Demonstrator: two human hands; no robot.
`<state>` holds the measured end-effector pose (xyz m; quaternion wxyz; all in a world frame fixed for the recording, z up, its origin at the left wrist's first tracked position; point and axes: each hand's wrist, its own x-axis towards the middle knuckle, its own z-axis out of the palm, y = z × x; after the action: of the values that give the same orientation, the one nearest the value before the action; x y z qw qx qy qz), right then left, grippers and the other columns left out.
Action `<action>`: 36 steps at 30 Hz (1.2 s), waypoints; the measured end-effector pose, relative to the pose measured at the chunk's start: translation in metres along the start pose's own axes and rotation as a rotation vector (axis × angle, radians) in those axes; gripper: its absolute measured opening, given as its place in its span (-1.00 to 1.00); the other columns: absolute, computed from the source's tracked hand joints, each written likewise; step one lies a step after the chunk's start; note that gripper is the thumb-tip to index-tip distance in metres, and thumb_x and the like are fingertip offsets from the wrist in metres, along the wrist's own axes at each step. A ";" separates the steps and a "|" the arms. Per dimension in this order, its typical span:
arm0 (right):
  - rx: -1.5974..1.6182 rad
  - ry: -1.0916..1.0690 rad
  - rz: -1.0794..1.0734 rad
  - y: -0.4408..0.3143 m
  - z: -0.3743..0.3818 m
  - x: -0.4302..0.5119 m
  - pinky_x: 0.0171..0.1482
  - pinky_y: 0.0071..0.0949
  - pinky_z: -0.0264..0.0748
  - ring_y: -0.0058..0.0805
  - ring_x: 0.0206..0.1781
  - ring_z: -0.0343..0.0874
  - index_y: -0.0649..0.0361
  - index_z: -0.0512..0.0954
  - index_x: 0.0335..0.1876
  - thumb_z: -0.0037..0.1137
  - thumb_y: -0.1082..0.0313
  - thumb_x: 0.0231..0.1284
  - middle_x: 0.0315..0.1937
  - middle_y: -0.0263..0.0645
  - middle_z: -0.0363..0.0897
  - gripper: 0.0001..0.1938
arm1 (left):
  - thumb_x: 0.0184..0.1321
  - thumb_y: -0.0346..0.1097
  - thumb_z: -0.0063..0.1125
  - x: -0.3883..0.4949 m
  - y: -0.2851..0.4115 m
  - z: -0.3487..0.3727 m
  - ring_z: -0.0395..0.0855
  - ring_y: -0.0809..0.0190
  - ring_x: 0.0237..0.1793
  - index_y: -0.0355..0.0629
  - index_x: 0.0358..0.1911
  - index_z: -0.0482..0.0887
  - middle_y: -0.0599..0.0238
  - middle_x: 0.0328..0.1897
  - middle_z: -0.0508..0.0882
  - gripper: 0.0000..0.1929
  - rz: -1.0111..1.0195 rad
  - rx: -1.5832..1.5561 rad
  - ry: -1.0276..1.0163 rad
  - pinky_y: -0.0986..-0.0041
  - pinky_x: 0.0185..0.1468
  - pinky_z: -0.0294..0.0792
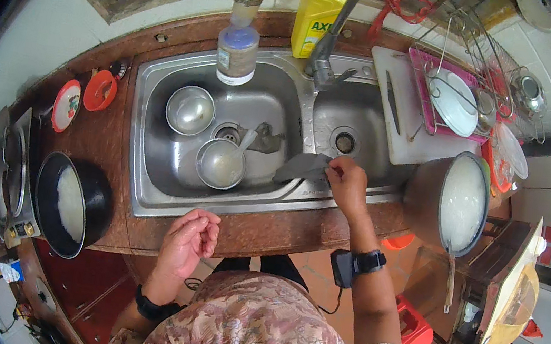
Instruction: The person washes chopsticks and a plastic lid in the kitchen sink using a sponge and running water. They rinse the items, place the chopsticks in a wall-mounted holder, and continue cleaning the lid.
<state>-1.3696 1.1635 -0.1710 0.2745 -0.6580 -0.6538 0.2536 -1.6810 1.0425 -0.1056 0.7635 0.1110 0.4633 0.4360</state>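
Note:
My right hand [347,184] pinches the end of a grey cloth [304,169], which lies over the divider and front rim of the double steel sink [161,204]. Over the counter's front edge is my left hand [189,241], its fingers loosely curled and nothing seen in it. The left basin holds a metal bowl [190,110], a second metal bowl [213,166] with whitish contents and a pale spoon [247,139], and a crumpled dark cloth [266,139] beside the drain.
A black pot [99,201] with white contents stands left, a large pot [426,197] with whitish contents right. Behind the sink are the faucet [324,63] and a yellow detergent bottle [319,16]. A cutting board [405,137] with a knife [393,101] adjoins a dish rack [447,54].

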 end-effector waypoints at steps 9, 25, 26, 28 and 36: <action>0.932 -0.181 0.141 -0.054 -0.042 0.010 -0.44 -0.71 0.29 -0.79 -0.48 0.38 0.19 0.51 -0.35 0.10 0.46 0.20 -0.53 -0.53 0.47 -0.96 | 0.31 -0.32 -0.12 0.007 0.016 0.027 0.41 0.42 -0.59 -0.27 -0.20 0.53 0.31 -0.47 0.53 -0.81 0.095 0.050 -0.056 0.64 -0.54 0.26; 0.290 -0.543 -0.157 -0.115 0.101 0.043 -0.30 -0.42 0.46 -0.48 -0.34 0.51 0.22 0.52 -0.28 0.23 0.29 0.04 -0.41 -0.28 0.53 -0.79 | 0.30 -0.30 -0.09 -0.033 -0.005 -0.026 0.44 0.38 -0.55 -0.25 -0.19 0.55 0.31 -0.46 0.52 -0.81 0.173 -0.115 0.180 0.59 -0.51 0.28; 0.057 -0.517 -0.260 -0.113 0.116 0.042 -0.22 -0.34 0.49 -0.37 -0.26 0.54 0.20 0.53 -0.25 0.22 0.27 0.04 -0.33 -0.22 0.55 -0.77 | 0.30 -0.30 -0.09 -0.036 -0.008 -0.030 0.44 0.38 -0.55 -0.25 -0.19 0.55 0.30 -0.46 0.52 -0.80 0.188 -0.118 0.193 0.59 -0.51 0.28; -0.300 -0.576 -0.351 -0.107 0.141 0.042 0.03 -0.14 0.48 -0.04 0.04 0.48 0.12 0.54 -0.14 0.18 0.20 0.03 -0.03 -0.10 0.50 -0.71 | 0.30 -0.29 -0.08 -0.043 -0.012 -0.037 0.44 0.38 -0.55 -0.25 -0.19 0.55 0.31 -0.47 0.52 -0.80 0.184 -0.150 0.241 0.59 -0.51 0.28; -0.432 -0.885 -0.789 -0.074 0.200 0.045 0.01 -0.21 0.49 -0.14 0.08 0.43 0.08 0.56 -0.15 0.17 0.26 -0.01 -0.05 -0.21 0.45 -0.74 | 0.30 -0.28 -0.05 -0.056 -0.024 -0.067 0.44 0.40 -0.57 -0.24 -0.19 0.56 0.33 -0.48 0.52 -0.81 0.240 -0.262 0.319 0.63 -0.54 0.28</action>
<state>-1.5612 1.2142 -0.2626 -0.0880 -0.2404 -0.9354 0.2438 -1.7321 0.9690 -0.1217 0.6311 -0.0052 0.5011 0.5921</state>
